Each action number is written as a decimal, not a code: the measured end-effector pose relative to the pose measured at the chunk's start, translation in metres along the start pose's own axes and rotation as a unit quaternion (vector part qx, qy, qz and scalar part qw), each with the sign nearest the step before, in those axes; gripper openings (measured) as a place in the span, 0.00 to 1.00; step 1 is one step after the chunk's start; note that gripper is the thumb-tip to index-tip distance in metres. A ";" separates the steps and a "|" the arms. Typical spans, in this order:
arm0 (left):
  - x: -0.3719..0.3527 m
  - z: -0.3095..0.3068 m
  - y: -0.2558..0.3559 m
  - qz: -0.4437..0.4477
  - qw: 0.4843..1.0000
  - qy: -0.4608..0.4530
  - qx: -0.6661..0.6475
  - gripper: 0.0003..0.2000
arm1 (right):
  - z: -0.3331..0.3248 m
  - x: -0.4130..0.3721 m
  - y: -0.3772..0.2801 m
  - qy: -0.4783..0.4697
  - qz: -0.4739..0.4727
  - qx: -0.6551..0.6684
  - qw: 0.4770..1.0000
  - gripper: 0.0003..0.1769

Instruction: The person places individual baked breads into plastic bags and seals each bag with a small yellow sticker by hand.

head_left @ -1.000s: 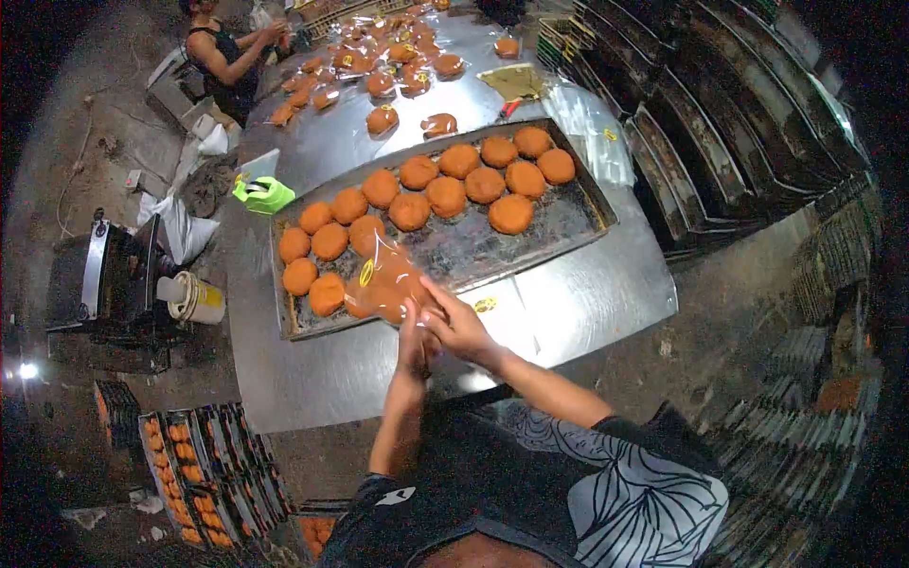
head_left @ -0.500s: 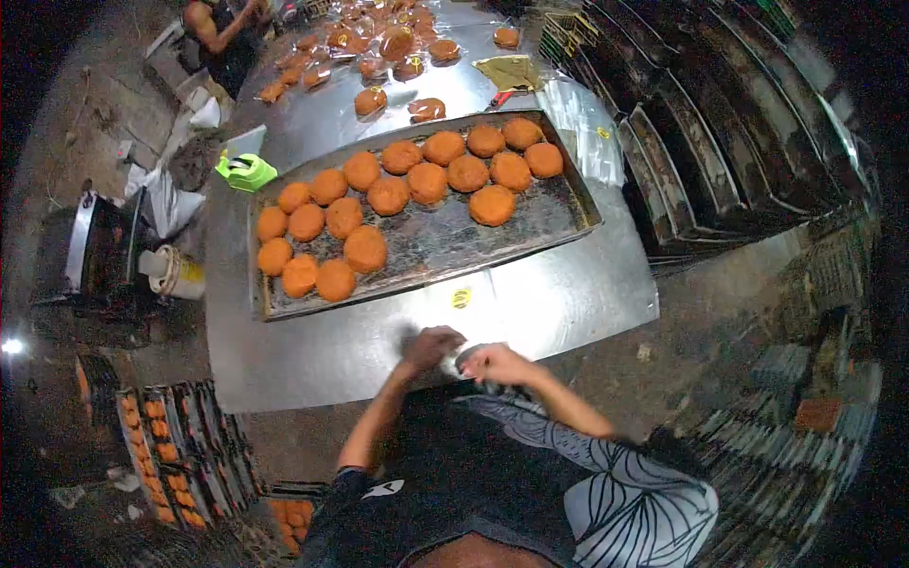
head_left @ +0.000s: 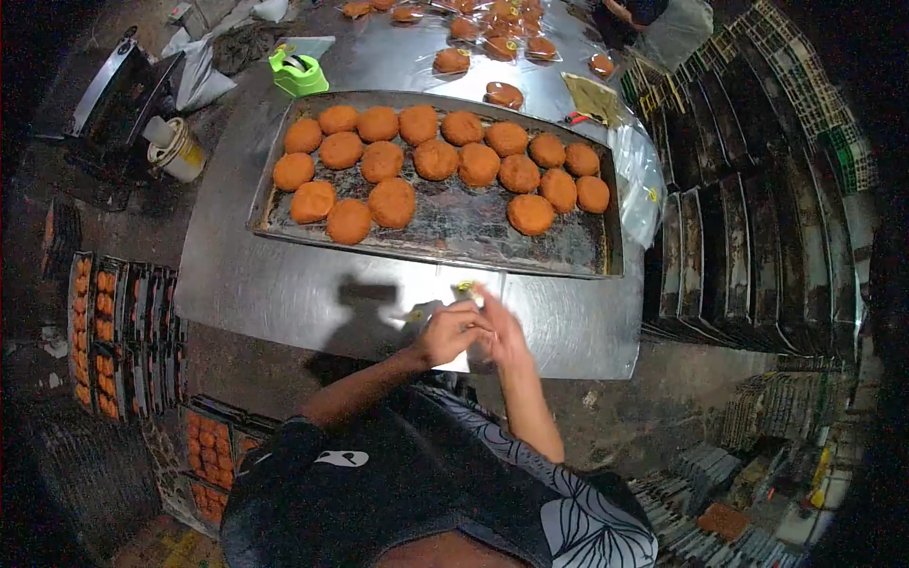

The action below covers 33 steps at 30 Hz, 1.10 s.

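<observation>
My left hand (head_left: 453, 335) is over the near edge of the metal table, its fingers curled together and whatever they pinch too small to make out. Close against its fingertips is my right hand (head_left: 505, 333), smeared by motion, one finger pointing up toward the tray. A small yellow label (head_left: 465, 285) shows on the table just beyond my fingers. Past it lies a dark baking tray (head_left: 445, 222) holding several round orange-brown buns (head_left: 436, 160), with a bare stretch in its front middle.
A green tape dispenser (head_left: 299, 74) stands behind the tray's left corner. Bagged buns (head_left: 501, 47) cover the far table (head_left: 379, 71). Clear plastic bags (head_left: 636, 170) lie at the right edge. Trays (head_left: 739, 246) are stacked right; a bucket (head_left: 176, 151) and loaded racks (head_left: 114, 331) stand left.
The view has turned, so the tray sits higher and straighter. My hands have come up from the table's near edge, and my right hand has swung upright.
</observation>
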State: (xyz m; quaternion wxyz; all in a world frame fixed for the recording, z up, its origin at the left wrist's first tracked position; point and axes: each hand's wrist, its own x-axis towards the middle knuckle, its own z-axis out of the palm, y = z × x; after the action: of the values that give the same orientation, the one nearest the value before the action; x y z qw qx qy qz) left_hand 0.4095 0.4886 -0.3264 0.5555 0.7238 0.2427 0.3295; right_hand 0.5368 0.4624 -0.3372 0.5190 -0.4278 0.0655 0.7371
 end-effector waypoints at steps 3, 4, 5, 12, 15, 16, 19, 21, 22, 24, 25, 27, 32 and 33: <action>0.000 -0.028 0.008 -0.019 0.990 0.141 0.014 0.03 | 0.055 0.007 -0.006 0.055 -0.298 -0.316 0.899 0.14; -0.002 -0.046 0.004 -0.078 0.985 0.156 0.001 0.02 | 0.064 0.009 0.002 0.079 -0.347 -0.338 0.871 0.14; -0.011 -0.063 -0.010 -0.080 0.987 0.139 -0.004 0.04 | 0.062 0.009 0.007 0.065 -0.310 -0.332 0.888 0.14; -0.049 -0.109 -0.078 -0.177 0.982 0.046 0.042 0.08 | -0.025 -0.008 0.057 0.189 -0.245 -0.478 0.822 0.11; -0.027 -0.083 -0.058 -0.120 0.981 -0.102 0.112 0.09 | -0.057 -0.022 0.072 0.294 -0.244 -0.541 0.749 0.10; -0.017 -0.063 -0.056 -0.133 0.976 -0.135 0.111 0.11 | -0.057 -0.028 0.072 0.308 -0.242 -0.534 0.749 0.10; -0.009 0.022 -0.082 -0.049 0.969 -0.053 0.235 0.14 | -0.070 -0.040 0.080 0.316 -0.239 -0.463 0.793 0.11; -0.002 0.048 -0.099 -0.059 0.962 -0.019 0.267 0.10 | -0.085 -0.041 0.082 0.302 -0.256 -0.500 0.770 0.11; 0.000 0.055 -0.117 -0.053 0.961 -0.030 0.270 0.08 | -0.091 -0.041 0.078 0.285 -0.272 -0.542 0.743 0.11; 0.002 0.053 -0.142 -0.025 0.962 -0.026 0.270 0.03 | -0.089 -0.041 0.068 0.266 -0.274 -0.521 0.763 0.12; 0.002 0.047 -0.146 -0.024 0.975 -0.020 0.221 0.04 | -0.091 -0.039 0.062 0.228 -0.282 -0.510 0.780 0.10; 0.005 0.027 -0.141 0.030 0.997 -0.059 0.037 0.08 | -0.067 -0.034 0.026 0.048 -0.341 -0.513 0.786 0.09; 0.007 0.021 -0.058 -0.177 0.971 -0.110 0.115 0.14 | -0.084 -0.020 0.017 -0.062 -0.296 -0.562 0.770 0.09; 0.003 0.022 -0.060 -0.250 0.965 -0.084 0.004 0.15 | -0.077 -0.034 0.014 -0.014 -0.275 -0.582 0.765 0.09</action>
State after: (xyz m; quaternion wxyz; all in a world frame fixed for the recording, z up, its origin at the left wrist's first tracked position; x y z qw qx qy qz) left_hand 0.4292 0.4926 -0.3868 0.6357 0.6674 0.3697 0.1177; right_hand 0.5719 0.3903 -0.3662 0.3517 -0.6368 -0.5036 0.4659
